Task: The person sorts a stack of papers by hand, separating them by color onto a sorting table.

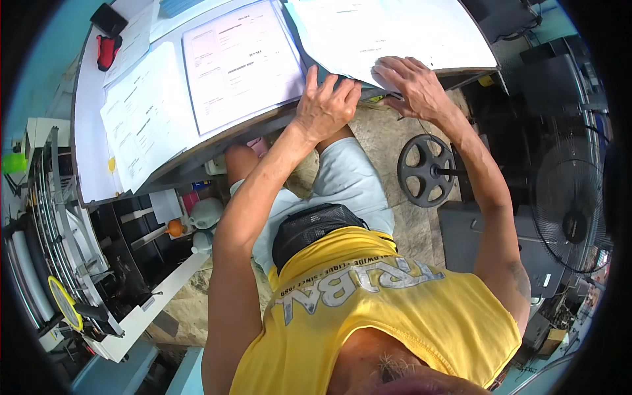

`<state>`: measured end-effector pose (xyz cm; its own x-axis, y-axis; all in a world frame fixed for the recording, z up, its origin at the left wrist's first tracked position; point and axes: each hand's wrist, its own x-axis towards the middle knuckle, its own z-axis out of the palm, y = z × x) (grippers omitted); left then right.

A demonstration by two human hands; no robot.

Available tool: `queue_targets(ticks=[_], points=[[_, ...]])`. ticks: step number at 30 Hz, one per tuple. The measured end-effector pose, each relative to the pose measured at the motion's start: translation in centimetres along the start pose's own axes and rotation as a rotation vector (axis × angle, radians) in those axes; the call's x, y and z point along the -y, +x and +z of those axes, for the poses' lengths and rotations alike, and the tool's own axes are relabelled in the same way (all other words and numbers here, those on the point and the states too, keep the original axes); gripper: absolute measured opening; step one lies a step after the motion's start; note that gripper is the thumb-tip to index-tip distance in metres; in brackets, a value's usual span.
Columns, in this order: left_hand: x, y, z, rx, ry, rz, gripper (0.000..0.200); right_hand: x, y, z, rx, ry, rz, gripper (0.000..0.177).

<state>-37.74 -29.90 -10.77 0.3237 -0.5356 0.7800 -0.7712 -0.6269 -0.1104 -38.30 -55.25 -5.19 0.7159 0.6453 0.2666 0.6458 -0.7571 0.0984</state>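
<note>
At the table's near edge, my left hand [327, 104] has its fingers bent over the lower left corner of a paper stack [349, 39]. The thumb is hidden. A teal layer [304, 55] shows along the left border of this stack, under white printed sheets. Farther right, my right hand [415, 87] grips the stack's near edge, with its fingers on top and its thumb lower down. Left of my hands lies another printed stack [240, 66], squared up and pinkish white. Loose printed sheets [146, 115] lie fanned beyond it.
A black object [108, 20] and a red and black item [108, 52] sit at the table's [89, 141] far left. A handwheel [426, 171] stands below the right forearm, with a fan [571, 204] farther right. Shelving and plastic jugs [207, 213] are at left.
</note>
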Motion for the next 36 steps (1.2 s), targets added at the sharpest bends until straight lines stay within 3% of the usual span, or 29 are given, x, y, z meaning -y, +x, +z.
queue_targets(ticks=[3, 6, 8, 9, 10, 13, 17, 20, 22, 23, 25, 26, 29, 31, 33, 36], points=[[1.7, -0.3, -2.1, 0.049, 0.035, -0.044, 0.015, -0.3, 0.3, 0.6, -0.026, -0.071, -0.026, 0.045], [4.8, -2.1, -5.6, -0.036, 0.133, -0.193, 0.011, -1.6, 0.0, 1.6, -0.032, -0.095, -0.03, 0.051], [7.3, -4.6, -10.1, -0.04, 0.199, -0.274, 0.015, -2.1, 0.0, 2.0, -0.107, 0.088, 0.053, 0.047], [8.3, -6.2, -12.9, -0.005, 0.198, -0.347, 0.022, -2.4, 0.1, 2.1, -0.169, 0.186, 0.077, 0.043], [9.2, -8.1, -15.7, 0.062, 0.223, -0.396, 0.031, -2.2, 0.4, 1.2, 0.031, 0.274, 0.302, 0.039], [10.5, -13.8, -22.9, 0.362, 0.437, -0.575, 0.06, -2.8, 1.4, -0.1, 0.04, 0.37, 0.49, 0.024], [11.7, -20.6, -27.7, 0.572, 0.617, -0.428, 0.045, -3.0, 2.8, -1.0, 0.026, 0.535, 0.542, 0.026], [12.4, -21.5, -28.7, 0.539, 0.527, -0.434, 0.035, -3.0, 3.5, -0.7, 0.002, 0.619, 0.532, 0.03], [13.0, -21.3, -28.5, 0.333, 0.411, -0.544, 0.032, -3.5, 3.5, 0.7, -0.135, 0.661, 0.423, 0.032], [13.3, -20.9, -28.3, 0.229, 0.347, -0.593, 0.031, -3.8, 3.7, 0.2, -0.07, 0.681, 0.473, 0.034], [13.9, -19.2, -27.8, 0.083, 0.272, -0.822, 0.031, -4.7, 3.9, -1.2, 0.059, 0.715, 0.586, 0.038], [14.0, -18.1, -27.3, 0.01, 0.227, -0.934, 0.03, -5.1, 3.8, -0.9, 0.006, 0.742, 0.602, 0.04], [14.3, -13.3, -23.3, -0.14, 0.093, -0.693, 0.037, -7.0, 3.7, -1.2, -0.129, 0.796, 0.678, 0.045], [13.8, -10.2, -20.9, 0.127, 0.246, -0.422, 0.052, -6.3, 4.9, -2.4, -0.172, 0.836, 0.767, 0.046], [13.1, -7.5, -18.2, 0.274, 0.217, -0.231, 0.058, -6.4, 5.4, -2.6, -0.217, 0.899, 0.769, 0.045], [11.9, -5.8, -14.4, 0.377, 0.198, -0.09, 0.047, -6.7, 6.4, -2.5, -0.283, 0.901, 0.729, 0.043]])
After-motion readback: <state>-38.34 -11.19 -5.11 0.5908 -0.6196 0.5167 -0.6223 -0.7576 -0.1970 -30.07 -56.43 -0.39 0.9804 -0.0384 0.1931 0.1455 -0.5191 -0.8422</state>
